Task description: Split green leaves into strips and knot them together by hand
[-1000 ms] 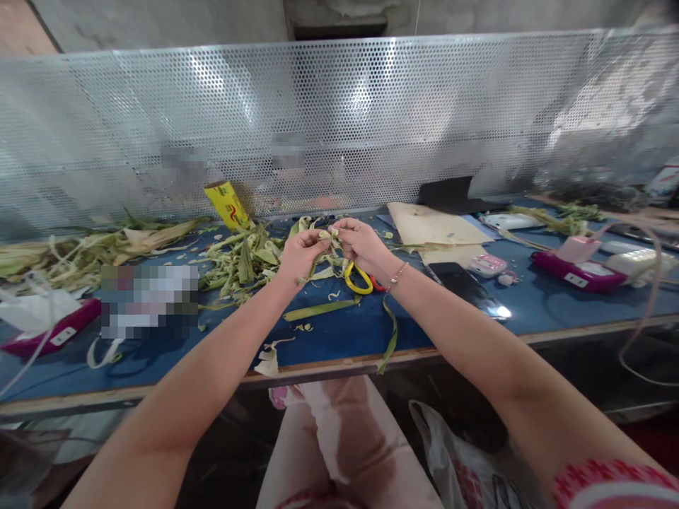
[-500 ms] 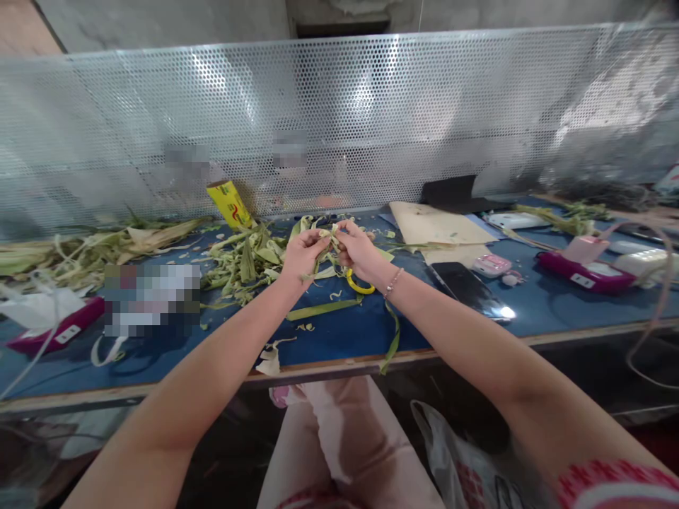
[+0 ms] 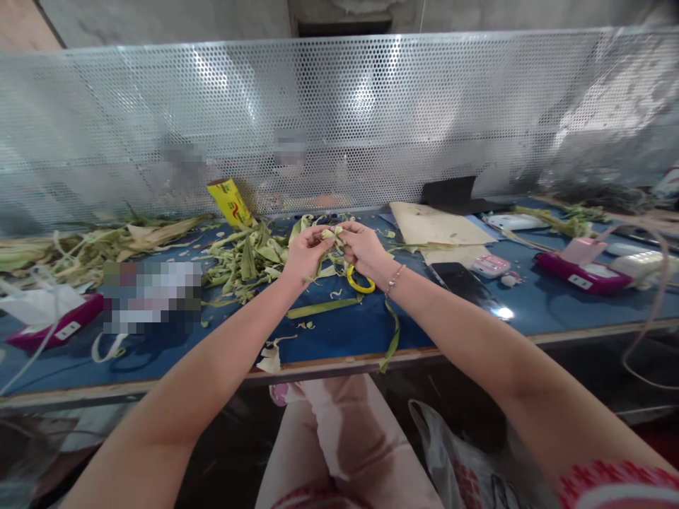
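I'd work the pale green leaf piece (image 3: 332,234) with light, close pinches, my 2 thumbs steadying it so the fibres don't split. My left hand (image 3: 305,253) and right hand (image 3: 365,249) both seem to grip it narrowly, fingertips nearly meeting, above the table's (image 3: 339,344) middle, right of the leaf pile (image 3: 249,258). Its visible part runs roughly left to right; folds and fingers hide which way its ends point.

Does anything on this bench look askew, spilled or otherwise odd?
The yellow tube tilts behind the leaf pile rather than standing upright. Scraps lie loose on the blue tabletop, and one green strip reaches over its front edge. Nothing looks clearly damaged.
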A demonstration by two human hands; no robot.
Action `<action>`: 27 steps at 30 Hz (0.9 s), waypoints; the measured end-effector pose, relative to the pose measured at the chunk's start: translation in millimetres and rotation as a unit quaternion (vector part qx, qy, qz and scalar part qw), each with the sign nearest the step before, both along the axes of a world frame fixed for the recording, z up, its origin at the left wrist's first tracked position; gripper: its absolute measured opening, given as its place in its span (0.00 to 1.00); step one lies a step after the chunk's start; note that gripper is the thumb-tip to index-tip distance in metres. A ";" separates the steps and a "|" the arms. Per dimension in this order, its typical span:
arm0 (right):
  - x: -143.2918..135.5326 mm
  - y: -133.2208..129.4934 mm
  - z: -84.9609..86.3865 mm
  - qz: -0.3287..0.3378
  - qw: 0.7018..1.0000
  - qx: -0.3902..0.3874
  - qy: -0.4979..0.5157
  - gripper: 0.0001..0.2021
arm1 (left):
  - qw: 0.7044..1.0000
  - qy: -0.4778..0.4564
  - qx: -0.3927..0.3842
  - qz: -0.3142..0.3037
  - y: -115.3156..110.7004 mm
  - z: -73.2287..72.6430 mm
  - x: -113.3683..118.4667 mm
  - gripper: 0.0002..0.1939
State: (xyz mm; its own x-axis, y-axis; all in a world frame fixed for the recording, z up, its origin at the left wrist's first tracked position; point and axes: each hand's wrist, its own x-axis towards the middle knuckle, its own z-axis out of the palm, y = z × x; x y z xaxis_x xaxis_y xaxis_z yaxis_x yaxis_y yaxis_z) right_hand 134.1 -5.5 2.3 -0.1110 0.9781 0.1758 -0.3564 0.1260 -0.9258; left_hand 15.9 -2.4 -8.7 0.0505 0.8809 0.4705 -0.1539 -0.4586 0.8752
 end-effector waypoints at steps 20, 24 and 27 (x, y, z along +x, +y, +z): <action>7.0 5.0 -1.0 0.041 0.999 -0.030 -0.005 0.09 | 0.997 -0.032 -0.045 0.046 2.1 1.3 1.9 0.14; 7.2 10.5 -4.0 0.024 0.997 -0.018 -0.069 0.07 | 0.994 -0.066 -0.075 0.053 4.1 0.5 3.5 0.10; 7.6 17.7 -7.8 -0.088 0.982 0.048 -0.160 0.02 | 0.995 -0.008 -0.042 0.092 1.5 1.7 0.9 0.07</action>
State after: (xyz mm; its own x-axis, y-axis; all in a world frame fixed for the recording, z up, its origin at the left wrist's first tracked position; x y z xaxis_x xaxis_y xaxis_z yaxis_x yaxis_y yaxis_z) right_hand 141.7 12.2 -5.4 -0.0065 0.9680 0.2510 -0.0147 0.2509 -0.9679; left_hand 16.8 -0.9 -7.0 -0.1229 0.9104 0.3951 -0.0886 -0.4066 0.9093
